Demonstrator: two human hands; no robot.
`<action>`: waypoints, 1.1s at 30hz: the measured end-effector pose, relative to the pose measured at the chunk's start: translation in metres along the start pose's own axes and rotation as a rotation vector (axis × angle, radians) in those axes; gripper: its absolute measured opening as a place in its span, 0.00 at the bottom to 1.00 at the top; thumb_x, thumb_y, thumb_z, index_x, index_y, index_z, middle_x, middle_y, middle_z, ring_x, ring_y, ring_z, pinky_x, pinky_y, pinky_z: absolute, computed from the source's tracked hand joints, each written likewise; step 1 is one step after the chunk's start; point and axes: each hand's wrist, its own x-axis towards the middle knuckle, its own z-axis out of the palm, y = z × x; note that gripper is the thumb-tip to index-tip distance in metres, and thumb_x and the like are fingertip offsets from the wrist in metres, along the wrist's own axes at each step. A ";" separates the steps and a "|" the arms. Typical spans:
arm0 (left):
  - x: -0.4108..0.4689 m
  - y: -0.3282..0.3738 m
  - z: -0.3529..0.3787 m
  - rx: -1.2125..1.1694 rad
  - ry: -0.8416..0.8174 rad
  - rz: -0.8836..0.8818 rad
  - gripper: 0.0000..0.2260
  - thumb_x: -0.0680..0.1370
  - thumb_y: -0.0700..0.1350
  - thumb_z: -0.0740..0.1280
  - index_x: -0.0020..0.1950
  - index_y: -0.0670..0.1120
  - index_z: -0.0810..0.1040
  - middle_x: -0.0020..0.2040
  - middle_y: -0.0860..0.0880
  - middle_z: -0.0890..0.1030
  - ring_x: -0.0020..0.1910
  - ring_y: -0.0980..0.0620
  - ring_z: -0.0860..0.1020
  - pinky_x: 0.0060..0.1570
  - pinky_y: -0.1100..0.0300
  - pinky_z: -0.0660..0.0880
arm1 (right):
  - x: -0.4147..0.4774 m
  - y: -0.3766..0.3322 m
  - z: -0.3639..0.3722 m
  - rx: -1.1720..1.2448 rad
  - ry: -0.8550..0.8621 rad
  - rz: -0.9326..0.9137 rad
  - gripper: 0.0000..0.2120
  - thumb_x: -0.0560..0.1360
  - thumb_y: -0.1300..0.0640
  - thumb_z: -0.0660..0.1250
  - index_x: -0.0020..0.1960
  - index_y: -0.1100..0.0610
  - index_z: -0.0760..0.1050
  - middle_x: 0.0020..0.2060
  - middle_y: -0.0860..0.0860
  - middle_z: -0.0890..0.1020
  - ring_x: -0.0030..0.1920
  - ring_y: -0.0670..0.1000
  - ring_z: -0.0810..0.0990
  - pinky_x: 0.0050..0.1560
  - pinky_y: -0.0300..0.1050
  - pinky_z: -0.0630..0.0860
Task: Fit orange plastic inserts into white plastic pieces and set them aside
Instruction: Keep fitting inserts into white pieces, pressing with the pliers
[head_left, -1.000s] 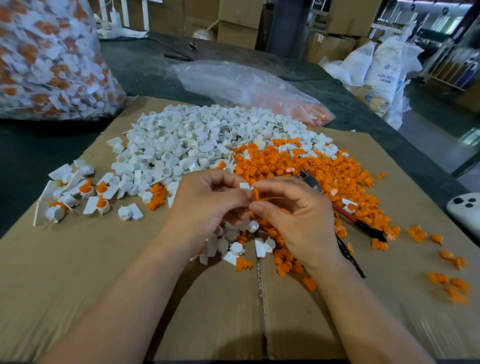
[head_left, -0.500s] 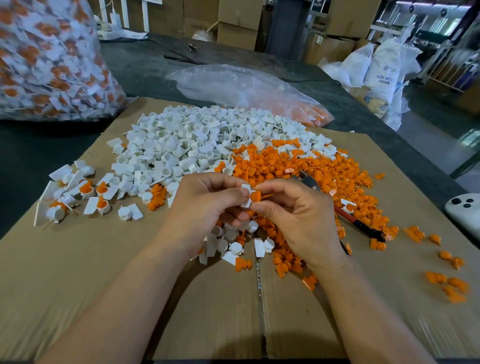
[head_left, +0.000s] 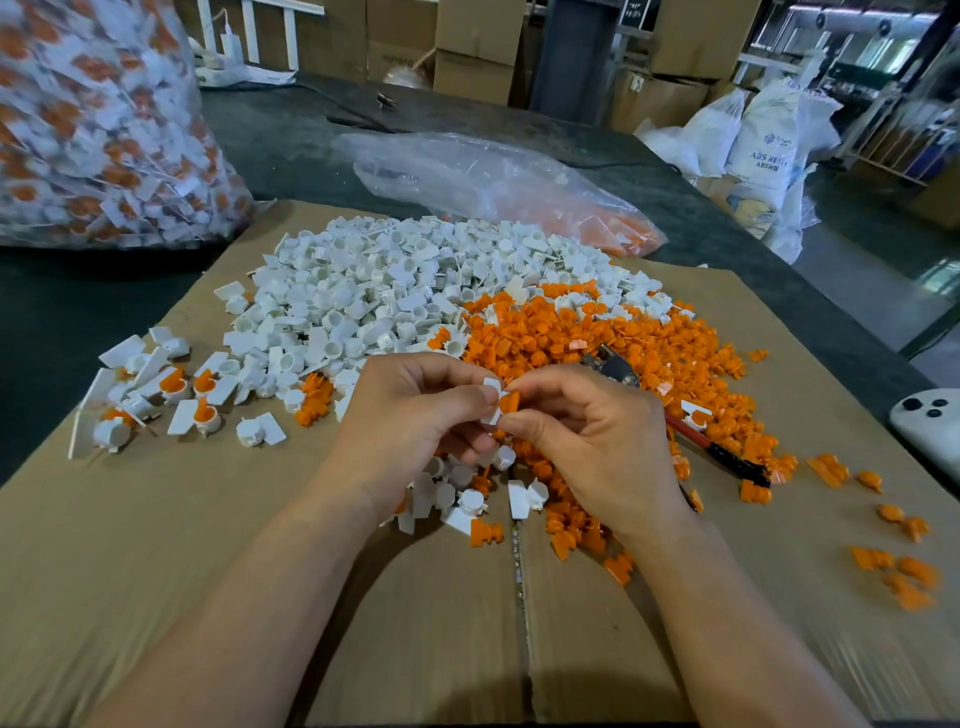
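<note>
My left hand (head_left: 415, 415) pinches a small white plastic piece (head_left: 491, 399) between thumb and fingers. My right hand (head_left: 587, 441) presses an orange insert (head_left: 510, 402) against it, so the two hands meet above the cardboard. Behind them lies a big heap of white pieces (head_left: 395, 291), with a heap of orange inserts (head_left: 597, 338) to its right. A small group of fitted white-and-orange pieces (head_left: 171, 389) sits at the left. More loose white and orange parts lie under my hands, partly hidden.
Cardboard sheet (head_left: 156, 545) covers the dark table. A full clear bag of fitted pieces (head_left: 93, 130) stands far left; a nearly flat clear bag (head_left: 493, 182) lies behind the heaps. A red-and-black tool (head_left: 717, 452) lies right of my hand. A white device (head_left: 930, 421) sits at the right edge. Scattered orange inserts (head_left: 893, 566) lie at right.
Both hands have lifted slightly and turned the parts; the orange insert now sits tighter against the white piece than a second ago. The heaps have not moved.
</note>
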 end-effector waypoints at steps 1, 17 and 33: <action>0.000 0.000 0.000 0.000 0.000 -0.001 0.13 0.71 0.31 0.68 0.30 0.44 0.81 0.25 0.45 0.79 0.21 0.52 0.76 0.22 0.66 0.73 | 0.000 0.000 0.000 -0.002 0.008 0.005 0.07 0.67 0.58 0.71 0.45 0.54 0.80 0.36 0.46 0.82 0.38 0.43 0.82 0.39 0.39 0.79; -0.001 0.000 -0.002 -0.025 0.010 -0.007 0.13 0.71 0.31 0.68 0.29 0.44 0.81 0.24 0.46 0.78 0.20 0.53 0.75 0.21 0.66 0.72 | 0.000 0.001 -0.004 -0.086 0.005 -0.036 0.06 0.69 0.60 0.69 0.46 0.55 0.81 0.37 0.41 0.80 0.39 0.40 0.80 0.39 0.31 0.75; 0.000 -0.008 0.002 0.210 0.034 0.157 0.09 0.71 0.32 0.70 0.39 0.46 0.80 0.29 0.43 0.81 0.27 0.50 0.79 0.29 0.58 0.77 | -0.003 0.000 0.001 -0.350 0.044 -0.044 0.06 0.70 0.60 0.66 0.36 0.58 0.79 0.28 0.48 0.78 0.27 0.45 0.72 0.25 0.45 0.72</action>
